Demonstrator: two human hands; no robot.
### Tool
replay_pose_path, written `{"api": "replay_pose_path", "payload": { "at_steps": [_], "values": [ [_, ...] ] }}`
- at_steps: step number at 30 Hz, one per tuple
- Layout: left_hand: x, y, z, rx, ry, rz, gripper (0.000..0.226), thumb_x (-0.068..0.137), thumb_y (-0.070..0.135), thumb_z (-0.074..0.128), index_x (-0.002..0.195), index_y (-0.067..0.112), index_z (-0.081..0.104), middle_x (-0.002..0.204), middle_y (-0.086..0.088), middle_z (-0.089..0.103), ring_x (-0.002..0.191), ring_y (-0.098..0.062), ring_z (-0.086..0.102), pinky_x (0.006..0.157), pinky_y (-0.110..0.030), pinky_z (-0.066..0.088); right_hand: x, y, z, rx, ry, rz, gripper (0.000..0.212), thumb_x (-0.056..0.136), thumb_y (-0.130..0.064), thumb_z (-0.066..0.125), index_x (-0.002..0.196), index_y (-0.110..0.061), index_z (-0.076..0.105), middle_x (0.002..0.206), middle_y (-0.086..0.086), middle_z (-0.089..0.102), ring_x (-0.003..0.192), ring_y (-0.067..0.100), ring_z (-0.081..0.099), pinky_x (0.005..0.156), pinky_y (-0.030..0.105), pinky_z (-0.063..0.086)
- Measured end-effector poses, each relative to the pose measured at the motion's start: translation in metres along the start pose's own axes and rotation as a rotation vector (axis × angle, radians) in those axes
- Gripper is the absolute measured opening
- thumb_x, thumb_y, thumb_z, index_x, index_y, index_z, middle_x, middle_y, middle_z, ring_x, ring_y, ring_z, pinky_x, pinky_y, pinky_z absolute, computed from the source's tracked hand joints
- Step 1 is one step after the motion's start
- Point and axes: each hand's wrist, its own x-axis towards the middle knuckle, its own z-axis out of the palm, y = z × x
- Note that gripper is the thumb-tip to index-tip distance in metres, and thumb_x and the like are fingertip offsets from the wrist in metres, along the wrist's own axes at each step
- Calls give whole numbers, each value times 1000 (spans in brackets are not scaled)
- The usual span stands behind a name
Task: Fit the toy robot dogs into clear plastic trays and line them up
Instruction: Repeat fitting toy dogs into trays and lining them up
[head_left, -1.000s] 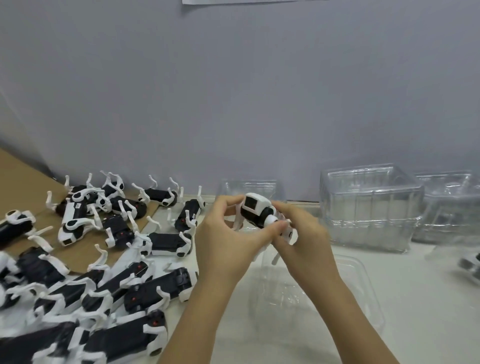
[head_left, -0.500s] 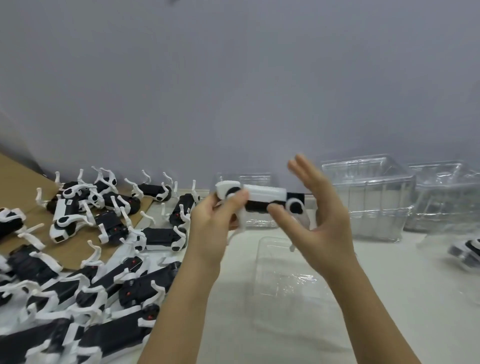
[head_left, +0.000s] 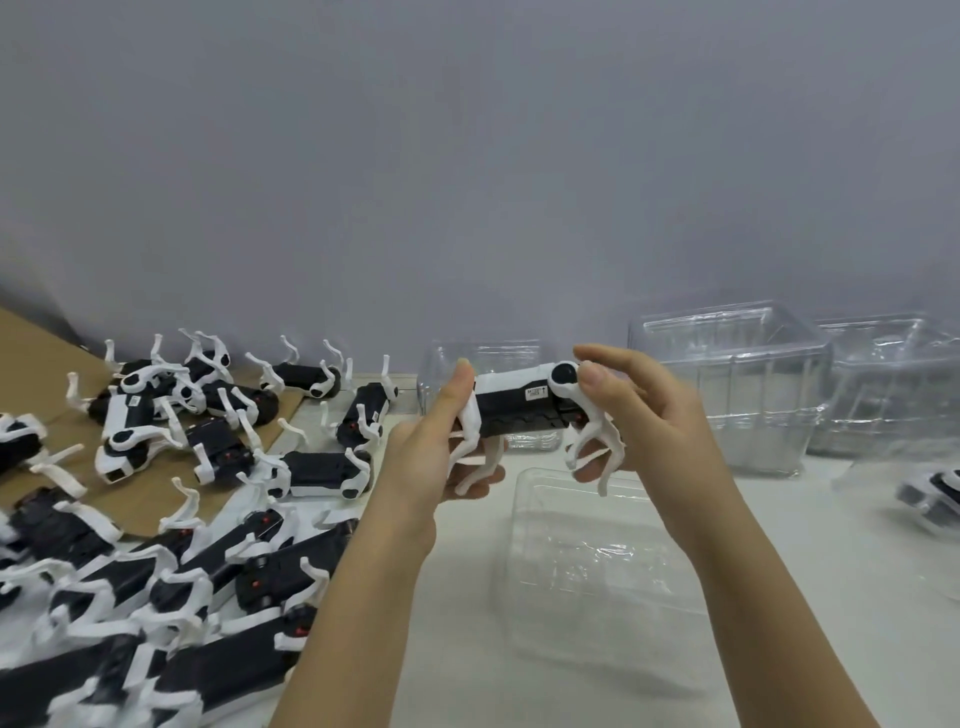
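1 dog (head_left: 519, 410) is held level in the air above the far edge of the tray (head_left: 597, 577), its white legs hanging down and clear of the plastic. The left hand (head_left: 431, 462) grips its left end, thumb up along the side and fingers curled under the legs. The right hand (head_left: 644, 421) grips the other end, thumb and forefinger pinching the black round joint, the other fingers curled below the legs.

The tray lies empty on the table (head_left: 831, 597). Left of the tray is the pile (head_left: 218, 525) of black-and-white dogs, many on their backs with legs up, the far ones lying on cardboard (head_left: 31, 364). Beyond the tray to the right, 2 stacks (head_left: 727, 395) of clear trays stand against the wall (head_left: 467, 182). At the frame's edge right of the tray lies something black and white, too blurred to tell.
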Motion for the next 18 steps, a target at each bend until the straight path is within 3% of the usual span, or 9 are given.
{"api": "replay_pose_path", "payload": {
  "at_steps": [2, 4, 7, 10, 14, 16, 18],
  "values": [
    [0, 0, -1, 3, -40, -69, 81, 70, 76, 51, 90, -1, 67, 79, -18, 73, 55, -27, 64, 55, -31, 56, 2, 3, 1, -6, 28, 23, 28, 76, -47, 62, 91, -26, 72, 67, 3, 66, 48, 22, 60, 39, 32, 49],
    [-1, 1, -2, -31, -63, -133, 76, 70, 76, 51, 84, 3, 69, 77, -20, 69, 50, -26, 58, 54, -32, 55, 6, 7, -2, 24, 86, 87, 27, 79, -45, 57, 80, -23, 71, 53, 4, 58, 40, 21, 51, 32, 26, 38],
    [3, -2, -4, 6, -68, -104, 56, 60, 76, 58, 75, 25, 75, 76, -17, 68, 69, -34, 59, 52, -33, 55, 11, 11, -8, 80, 90, 220, 29, 89, -41, 54, 77, -23, 72, 57, 10, 57, 36, 24, 49, 32, 21, 33],
    [3, -5, -1, 8, -68, -50, 51, 57, 79, 55, 72, 35, 75, 61, -5, 65, 55, -23, 63, 56, -35, 58, 14, 15, -10, 30, 53, 277, 34, 87, -46, 51, 87, -16, 68, 65, 14, 62, 39, 28, 55, 33, 21, 34],
    [3, -3, -2, -31, -19, -69, 71, 59, 77, 55, 78, 11, 72, 41, -2, 48, 31, -13, 41, 68, -44, 59, 17, 23, -13, -26, 7, 382, 38, 95, -38, 35, 88, -13, 62, 67, 15, 66, 44, 29, 58, 37, 24, 39],
    [3, -1, -3, -43, -15, -54, 73, 64, 74, 55, 79, 3, 66, 37, -3, 40, 28, -13, 34, 67, -45, 60, 18, 26, -15, 32, -54, 478, 45, 98, -40, 27, 89, -11, 60, 72, 17, 66, 44, 27, 56, 38, 22, 37],
    [1, 2, -4, -58, -31, -21, 65, 60, 71, 60, 64, 6, 63, 36, -4, 37, 27, -13, 30, 58, -42, 59, 19, 29, -16, 85, -134, 571, 52, 98, -47, 22, 87, -13, 60, 69, 16, 66, 47, 23, 53, 42, 21, 33]
  ]
}}
